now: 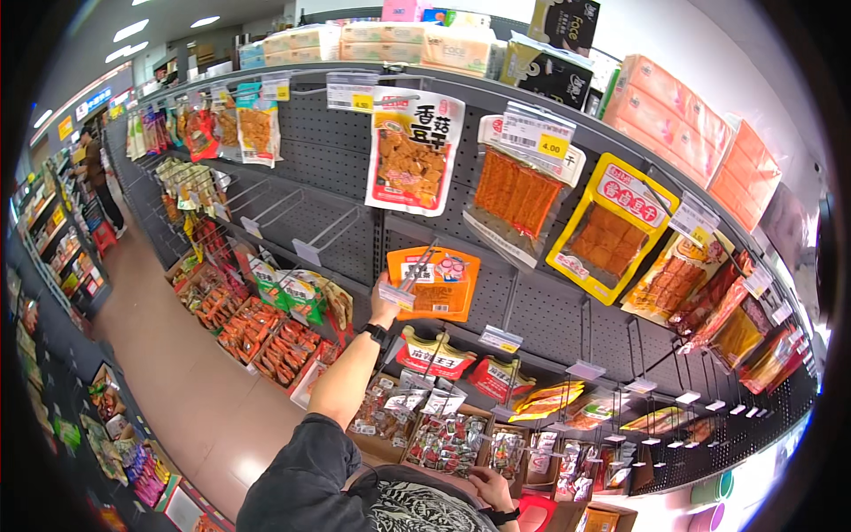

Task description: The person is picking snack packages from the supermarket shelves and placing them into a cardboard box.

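My left hand reaches out to an orange snack packet at a double-wire display hook. The fingers are at the packet's left edge and partly hidden behind it and the hook's price tag. Low in front of my body is my right hand, its fingers loosely curled near the boxed small packets; whether anything lies inside it is unclear. Above the orange packet hangs a white and red dried-tofu pouch. To its right are a clear pack of reddish strips and a yellow-edged pack.
Tissue packs line the top shelf. Wire hooks jut from the dark pegboard. Below stand cartons of small packets and red-wrapped snacks. Down the left aisle a person stands by a red stool.
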A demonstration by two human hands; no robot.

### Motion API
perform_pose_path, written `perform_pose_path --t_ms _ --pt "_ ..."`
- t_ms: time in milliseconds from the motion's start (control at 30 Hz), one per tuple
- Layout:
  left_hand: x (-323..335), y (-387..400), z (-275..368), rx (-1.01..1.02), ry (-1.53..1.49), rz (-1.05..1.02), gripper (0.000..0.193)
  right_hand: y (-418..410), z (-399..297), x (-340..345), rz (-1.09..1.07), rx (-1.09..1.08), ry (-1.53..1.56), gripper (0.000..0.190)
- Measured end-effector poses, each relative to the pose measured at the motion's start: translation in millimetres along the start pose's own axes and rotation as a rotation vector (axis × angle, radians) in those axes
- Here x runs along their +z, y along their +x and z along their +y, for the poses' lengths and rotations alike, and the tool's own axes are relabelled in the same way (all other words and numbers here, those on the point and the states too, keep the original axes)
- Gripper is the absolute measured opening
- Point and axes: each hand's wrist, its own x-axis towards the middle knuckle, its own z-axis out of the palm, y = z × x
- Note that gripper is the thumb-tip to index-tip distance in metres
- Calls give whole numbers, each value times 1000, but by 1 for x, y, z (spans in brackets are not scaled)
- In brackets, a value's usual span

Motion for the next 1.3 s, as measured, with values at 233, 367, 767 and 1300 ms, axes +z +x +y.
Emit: perform_pose_path --t_ms 233,367,767,1300 --pt "-27 -34 8 -89 271 -56 24 -12 37 1 13 42 68 28" --pt "-41 -62 43 -8 68 -9 22 -15 33 5 5 79 -7 29" --pt "-101 -130 181 -181 320 -7 29 7 4 17 -126 -198 -220 35" --pt "116 -332 56 -634 292 -1340 23 -94 38 -67 346 -1 56 49"
